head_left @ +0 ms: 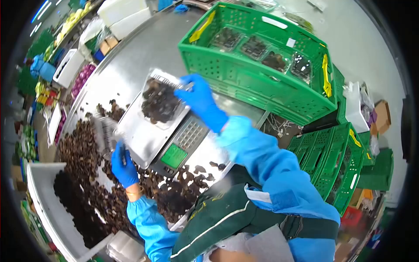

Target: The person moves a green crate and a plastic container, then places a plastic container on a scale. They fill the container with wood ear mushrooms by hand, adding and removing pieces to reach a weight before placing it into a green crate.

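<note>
The right hand (198, 98), in a blue glove, is closed on the edge of a clear plastic tray (162, 99) filled with dark mushrooms, which sits on the steel platform of a weighing scale (144, 135) near the centre of the view. The left hand (123, 165), also gloved, lies at about seven o'clock from the scale, curled around a second clear tray (105, 133) just beside the platform. A heap of loose mushrooms (83, 174) spreads across the metal table (144, 48) toward eight o'clock. At one o'clock stands a green crate (244, 74) holding several packed trays.
</note>
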{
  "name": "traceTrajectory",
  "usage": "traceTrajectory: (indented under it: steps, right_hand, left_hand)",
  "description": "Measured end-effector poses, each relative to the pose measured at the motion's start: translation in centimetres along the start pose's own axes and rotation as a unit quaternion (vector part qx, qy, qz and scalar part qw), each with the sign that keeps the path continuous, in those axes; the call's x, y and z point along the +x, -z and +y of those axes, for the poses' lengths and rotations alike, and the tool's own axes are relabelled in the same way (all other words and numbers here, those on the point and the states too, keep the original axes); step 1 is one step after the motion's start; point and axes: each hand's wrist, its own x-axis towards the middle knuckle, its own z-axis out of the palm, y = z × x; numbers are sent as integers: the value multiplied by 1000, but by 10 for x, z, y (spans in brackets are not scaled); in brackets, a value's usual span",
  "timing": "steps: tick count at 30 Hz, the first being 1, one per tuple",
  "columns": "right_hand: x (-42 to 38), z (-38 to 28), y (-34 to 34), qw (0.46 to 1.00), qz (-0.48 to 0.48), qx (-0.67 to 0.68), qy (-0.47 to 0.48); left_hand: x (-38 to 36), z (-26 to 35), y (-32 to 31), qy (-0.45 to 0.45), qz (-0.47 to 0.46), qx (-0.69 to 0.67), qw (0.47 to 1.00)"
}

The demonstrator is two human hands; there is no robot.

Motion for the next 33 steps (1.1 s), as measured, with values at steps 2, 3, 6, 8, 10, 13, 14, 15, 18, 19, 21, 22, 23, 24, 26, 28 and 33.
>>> traceTrajectory:
  steps: [2,3,6,8,10,13,14,15,18,19,21,22,23,24,26,28,33]
  right_hand:
    - [22,-50,67,996,46,-42,59]
    - [35,-68,102,995,71,-49,44]
    - [68,-115,186,980,157,-106,63]
    - [89,-119,229,971,183,-132,76]
    - [120,-110,269,964,195,-170,65]
    - [161,-62,313,960,148,-233,41]
    - [170,-36,322,965,81,-245,-48]
    - [175,-12,326,957,12,-255,-136]
    - [155,26,324,904,-101,-226,-350]
    - [143,12,322,904,-108,-169,-377]
    - [143,1,332,888,-165,-70,-423]
    - [146,-2,338,862,-158,-86,-474]
    - [169,32,372,781,-267,-18,-564]
    - [163,25,373,834,-278,-86,-469]
    - [163,45,380,894,-253,-210,-303]
    - [200,78,425,846,-290,-369,-254]
    - [272,35,411,943,-120,-236,-203]
  left_hand:
    - [8,-18,-32,26,-96,32,994]
    - [9,-22,-43,45,-161,55,984]
    - [-4,-25,-75,58,-228,9,972]
    - [-10,-9,-86,25,-220,0,975]
    - [-14,15,-86,5,-177,9,984]
    - [-23,30,-81,-6,-98,28,995]
    - [-29,28,-79,41,-71,3,997]
    - [-35,28,-77,89,-43,-21,995]
    - [-58,22,-67,127,-6,0,992]
    - [-68,14,-62,127,15,14,992]
    - [-94,-3,-51,174,72,-26,982]
    - [-104,-1,-45,198,82,-10,977]
    - [-113,0,-36,225,101,14,969]
    - [-126,-4,-28,232,111,13,966]
    - [-150,-16,-8,257,137,23,956]
    - [-185,-42,24,271,154,80,947]
    - [-259,-123,110,429,149,336,825]
